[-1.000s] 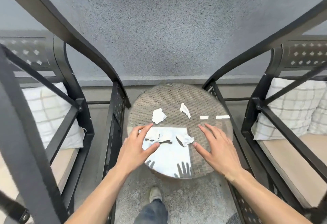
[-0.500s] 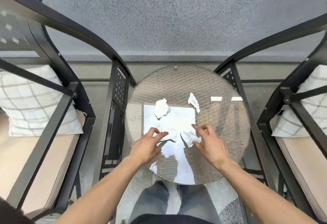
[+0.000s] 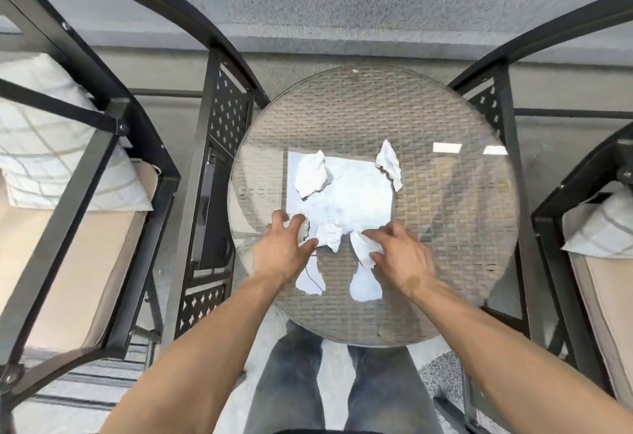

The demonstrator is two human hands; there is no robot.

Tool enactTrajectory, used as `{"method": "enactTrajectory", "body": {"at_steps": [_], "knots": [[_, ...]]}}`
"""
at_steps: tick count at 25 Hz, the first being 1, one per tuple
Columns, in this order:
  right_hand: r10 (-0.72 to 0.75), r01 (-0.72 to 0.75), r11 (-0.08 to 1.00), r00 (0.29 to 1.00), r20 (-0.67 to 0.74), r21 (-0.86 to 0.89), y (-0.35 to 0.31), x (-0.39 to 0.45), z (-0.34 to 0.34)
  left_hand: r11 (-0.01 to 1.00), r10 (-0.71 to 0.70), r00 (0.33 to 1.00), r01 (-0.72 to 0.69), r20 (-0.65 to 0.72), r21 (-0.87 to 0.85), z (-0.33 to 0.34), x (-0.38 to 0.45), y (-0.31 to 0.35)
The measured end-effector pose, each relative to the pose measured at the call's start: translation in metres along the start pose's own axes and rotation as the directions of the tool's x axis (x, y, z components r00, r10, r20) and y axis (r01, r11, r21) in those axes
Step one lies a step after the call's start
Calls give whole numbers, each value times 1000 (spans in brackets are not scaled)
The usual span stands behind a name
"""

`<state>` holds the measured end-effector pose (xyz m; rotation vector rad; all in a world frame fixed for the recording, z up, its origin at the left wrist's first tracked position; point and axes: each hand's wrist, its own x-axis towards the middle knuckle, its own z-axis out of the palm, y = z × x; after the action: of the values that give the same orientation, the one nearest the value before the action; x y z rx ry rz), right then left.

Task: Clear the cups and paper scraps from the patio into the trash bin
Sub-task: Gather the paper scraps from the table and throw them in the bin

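Closing tighter now on two near-edge scraps of the glass table, left hand and right hand pinching one each, two more scraps farther in untouched, no bin visible.

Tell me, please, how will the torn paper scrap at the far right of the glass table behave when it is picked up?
The far right scrap looks thin and crumpled, so probably very light and floppy. On the smooth glass table it may slide before fingers catch its ragged edge.
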<state>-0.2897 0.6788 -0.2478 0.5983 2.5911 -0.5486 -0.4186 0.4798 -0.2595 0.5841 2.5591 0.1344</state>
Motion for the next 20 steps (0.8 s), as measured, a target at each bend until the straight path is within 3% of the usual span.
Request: {"method": "enactTrajectory", "body": {"at_steps": [6,9,14,16,20], "knots": [[13,-13,999,1000,2,44,-1,10,16,983,181,979,-178,-91,38,8,3,4],[51,-51,996,999,8,79,-3,16,12,981,155,985,-162,-69,-104,-4,11,3],[63,25,958,953,-295,285,7,45,-35,918,123,979,-175,-165,-355,-55,51,6],[117,-18,955,940,-322,297,13,68,-55,917,111,991,-130,-72,-377,-71,77,15],[140,-113,976,980,-141,185,22,110,-71,991,103,982,-88,159,-97,-71,113,30]]}}
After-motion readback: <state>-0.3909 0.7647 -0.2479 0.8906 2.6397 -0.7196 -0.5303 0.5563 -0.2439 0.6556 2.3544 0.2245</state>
